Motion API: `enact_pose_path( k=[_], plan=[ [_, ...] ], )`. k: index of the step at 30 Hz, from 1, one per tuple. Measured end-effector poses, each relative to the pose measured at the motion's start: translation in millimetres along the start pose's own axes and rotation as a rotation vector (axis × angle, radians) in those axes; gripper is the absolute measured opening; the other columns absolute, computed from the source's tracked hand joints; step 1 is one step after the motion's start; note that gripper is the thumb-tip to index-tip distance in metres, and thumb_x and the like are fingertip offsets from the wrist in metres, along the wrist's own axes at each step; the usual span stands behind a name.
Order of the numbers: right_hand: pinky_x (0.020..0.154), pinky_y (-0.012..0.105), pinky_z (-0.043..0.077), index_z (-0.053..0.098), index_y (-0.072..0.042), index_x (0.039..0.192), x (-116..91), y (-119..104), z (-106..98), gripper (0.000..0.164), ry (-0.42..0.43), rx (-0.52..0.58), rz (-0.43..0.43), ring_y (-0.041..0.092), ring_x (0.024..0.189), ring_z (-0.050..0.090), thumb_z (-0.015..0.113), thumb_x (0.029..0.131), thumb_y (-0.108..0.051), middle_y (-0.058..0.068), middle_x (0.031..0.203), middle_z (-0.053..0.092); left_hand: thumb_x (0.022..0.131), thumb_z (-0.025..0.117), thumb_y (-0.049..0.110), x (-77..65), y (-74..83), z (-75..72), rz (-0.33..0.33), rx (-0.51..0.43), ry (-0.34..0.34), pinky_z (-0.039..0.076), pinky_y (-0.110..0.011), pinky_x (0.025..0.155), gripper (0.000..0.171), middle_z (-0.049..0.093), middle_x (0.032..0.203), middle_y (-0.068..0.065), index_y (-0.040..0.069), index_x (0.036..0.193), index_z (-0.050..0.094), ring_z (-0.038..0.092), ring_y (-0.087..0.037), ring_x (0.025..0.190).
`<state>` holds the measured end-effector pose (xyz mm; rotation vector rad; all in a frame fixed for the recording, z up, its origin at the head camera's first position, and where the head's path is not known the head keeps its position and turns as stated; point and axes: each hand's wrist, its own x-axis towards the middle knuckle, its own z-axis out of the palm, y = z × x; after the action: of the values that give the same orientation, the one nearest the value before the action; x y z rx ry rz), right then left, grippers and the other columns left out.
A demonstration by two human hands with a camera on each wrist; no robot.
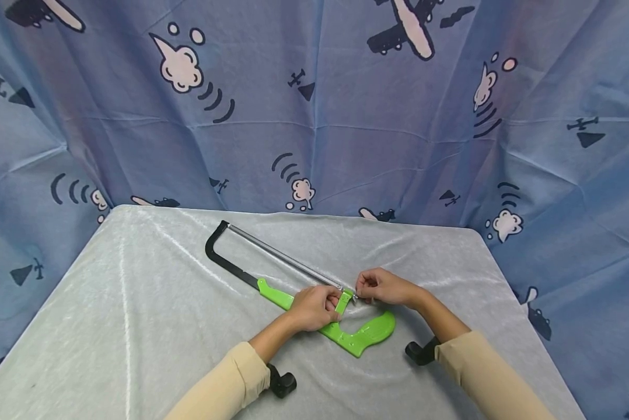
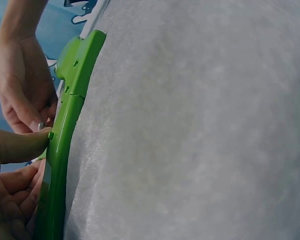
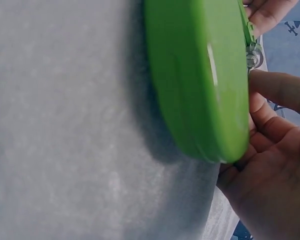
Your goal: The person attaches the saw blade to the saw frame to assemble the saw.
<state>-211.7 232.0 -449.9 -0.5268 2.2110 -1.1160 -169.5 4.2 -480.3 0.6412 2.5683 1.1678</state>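
A hacksaw lies slantwise on the table, with a bright green handle (image 1: 376, 330), a black front frame (image 1: 229, 265) and a long silver bar (image 1: 283, 256) along its far side. My left hand (image 1: 311, 307) grips the green frame near the short upright post (image 1: 343, 302), thumb on the near side. At the post's outer end is a small metal wing nut (image 3: 253, 57). My right hand (image 1: 387, 287) pinches at that wing nut with curled thumb and fingers, just beyond the handle. The fingertips partly hide the nut's end.
Pale velvety cloth covers the table (image 1: 151, 326). Behind it hangs a blue curtain (image 1: 262, 105) printed with planes and clouds. Black wrist mounts (image 1: 282, 384) stick out beside both beige sleeves (image 1: 225, 382).
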Motion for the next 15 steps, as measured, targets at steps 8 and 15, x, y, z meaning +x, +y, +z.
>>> enact_pose_path(
  k=[8,15],
  plan=[
    [0.062,0.027,0.044,0.061,0.006,0.092,0.1,-0.4,0.4,0.012,-0.007,0.002,-0.020,0.016,0.069,0.054,0.057,0.097,-0.004,0.007,0.077,0.059,0.080,0.082,0.017,-0.2,0.2,0.1,0.001,0.003,0.003,0.043,-0.025,0.075,0.030,0.062,0.081,0.010,0.011,0.106,0.068,0.057,-0.001,0.074],
    [0.062,0.027,0.046,0.062,0.006,0.092,1.0,-0.2,0.3,0.012,-0.035,-0.009,-0.055,0.016,0.069,0.054,0.054,0.095,-0.001,0.006,0.077,0.059,0.081,0.082,0.018,0.2,0.2,0.6,-0.005,0.005,-0.001,0.042,-0.025,0.075,0.031,0.061,0.081,0.011,0.011,0.108,0.069,0.056,0.000,0.074]
  ],
)
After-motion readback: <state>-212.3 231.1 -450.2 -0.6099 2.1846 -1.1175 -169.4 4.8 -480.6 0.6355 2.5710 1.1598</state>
